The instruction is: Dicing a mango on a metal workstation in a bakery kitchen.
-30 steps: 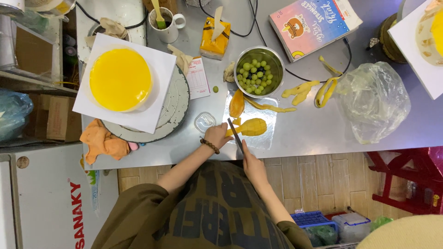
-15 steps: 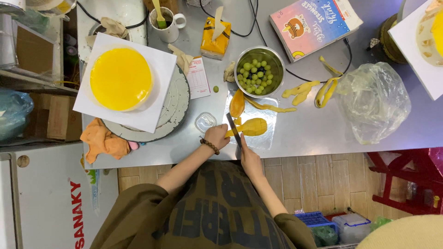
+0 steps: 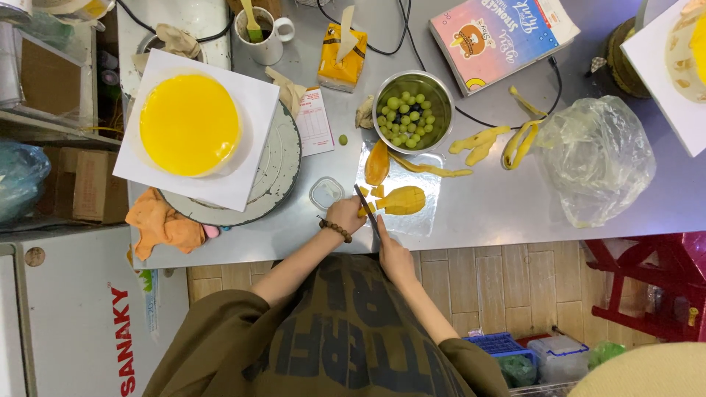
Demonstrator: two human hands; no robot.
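So right hand (image 3: 392,254) gripped dark-bladed knife (image 3: 365,209) | left hand (image 3: 346,215) pinned small orange-yellow mango piece (image 3: 365,209) steady | both beside clear cutting board (image 3: 423,220)

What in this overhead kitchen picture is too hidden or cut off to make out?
- Head view: the left hand covers the mango piece it touches.
- The knife handle is hidden inside the right hand.
- The cake on the white board at the right is cut off by the frame edge.
- The dark items under the green grapes in the steel bowl are too small to identify.
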